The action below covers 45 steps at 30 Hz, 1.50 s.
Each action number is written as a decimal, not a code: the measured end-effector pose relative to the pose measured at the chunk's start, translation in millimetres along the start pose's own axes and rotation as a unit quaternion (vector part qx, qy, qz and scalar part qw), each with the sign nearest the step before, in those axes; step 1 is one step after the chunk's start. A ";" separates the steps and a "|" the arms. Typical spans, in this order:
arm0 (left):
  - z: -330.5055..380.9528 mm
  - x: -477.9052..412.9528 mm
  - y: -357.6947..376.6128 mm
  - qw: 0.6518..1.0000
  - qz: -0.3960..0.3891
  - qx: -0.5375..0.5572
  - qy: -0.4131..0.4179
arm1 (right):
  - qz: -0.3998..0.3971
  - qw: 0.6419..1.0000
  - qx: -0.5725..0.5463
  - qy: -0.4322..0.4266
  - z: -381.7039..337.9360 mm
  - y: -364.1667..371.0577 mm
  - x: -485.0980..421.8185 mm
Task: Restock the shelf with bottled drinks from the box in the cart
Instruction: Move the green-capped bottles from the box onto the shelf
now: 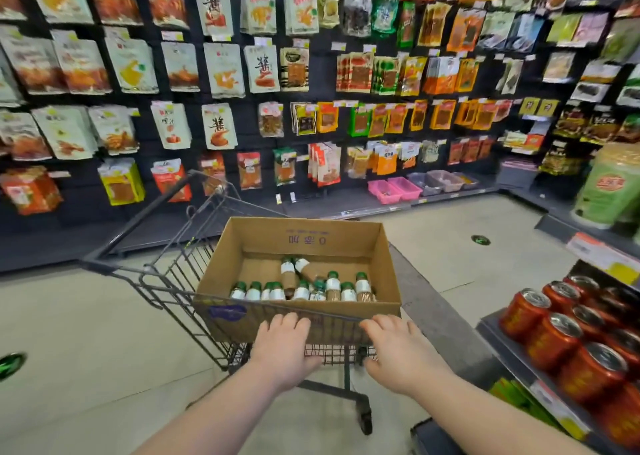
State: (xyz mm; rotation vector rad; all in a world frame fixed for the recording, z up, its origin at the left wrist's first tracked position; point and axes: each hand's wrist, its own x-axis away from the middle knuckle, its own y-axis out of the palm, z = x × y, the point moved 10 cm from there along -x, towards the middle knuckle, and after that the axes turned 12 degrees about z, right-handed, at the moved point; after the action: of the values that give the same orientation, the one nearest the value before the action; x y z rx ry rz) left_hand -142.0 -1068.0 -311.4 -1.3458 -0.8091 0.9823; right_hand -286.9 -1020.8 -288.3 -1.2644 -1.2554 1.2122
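Both hands work as a pair in the head view: the left hand (282,345) and the right hand (398,349) sit side by side at lower centre, fingers curled over the near rim of the dark wire shopping cart (166,278) and clamped on it.

An open brown cardboard box (304,238) fills the cart basket, its near wall just behind the fingers. Small green-capped bottled drinks (332,286) cluster at the near end of the box floor, most upright and two lying on their sides. None has been lifted yet, so restocking looks barely begun.

At lower right a dark shelf (504,349) carries rows of red cans (554,336) close to its front edge. Hanging snack packets (221,70) cover the wall across the top of the frame, with pink plastic baskets (394,189) low at centre right.

A sharp turn or stop could likely tip more bottles, since half the box floor is bare and they have room to slide. Swinging the cart right could knock its corner against the shelf edge and jar the cans.

Open room lies on the pale tiled floor (86,316) at left and ahead of the cart; the right side is tight.
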 end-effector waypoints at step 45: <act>-190.4 -273.3 236.9 0.942 -0.285 0.099 -0.145 | -0.281 0.943 -0.067 0.167 98.5 232.2 -342.0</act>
State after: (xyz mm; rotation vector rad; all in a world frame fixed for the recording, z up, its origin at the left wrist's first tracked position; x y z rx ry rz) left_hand -101.5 -1402.7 -542.6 -0.7298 -1.2051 0.7752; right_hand -365.0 -1370.3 -517.0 -1.0453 -1.3306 0.4871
